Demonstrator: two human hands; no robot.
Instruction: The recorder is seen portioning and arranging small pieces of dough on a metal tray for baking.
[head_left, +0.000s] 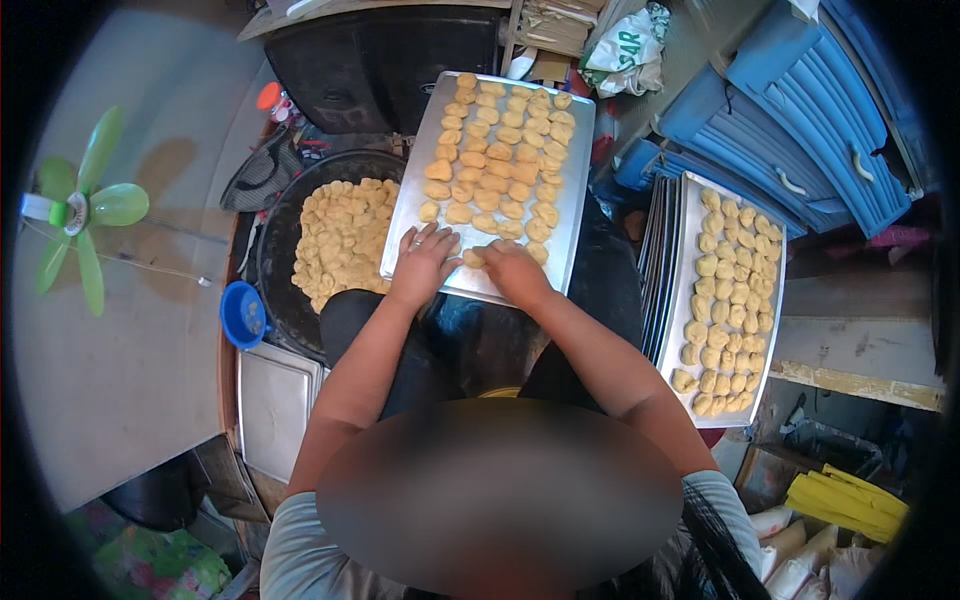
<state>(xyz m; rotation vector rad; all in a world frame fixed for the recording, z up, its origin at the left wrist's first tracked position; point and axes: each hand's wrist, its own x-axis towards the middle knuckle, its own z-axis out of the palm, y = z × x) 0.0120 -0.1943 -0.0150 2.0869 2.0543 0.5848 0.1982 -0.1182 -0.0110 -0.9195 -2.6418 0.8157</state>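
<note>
A metal baking tray (581, 172) lies tilted across the knees with rows of dough pieces on it. My left hand (426, 262) rests palm down near the tray's lower left corner, fingers spread over a dough piece that it mostly hides. Close to the tray's lower edge, my right hand (514, 271) has its fingertips on a small dough piece (473, 259); whether they grip it cannot be told. Left of the tray, a large black basin (279, 300) holds a mass of dough pieces (341, 240).
On the right, a stack of trays has a dough-filled tray (776, 300) on top. A blue plastic dipper (244, 315) stands beside the basin, above more metal trays (276, 409). A green fan (77, 214) is at the far left, and blue plastic drawers (810, 120) stand upper right.
</note>
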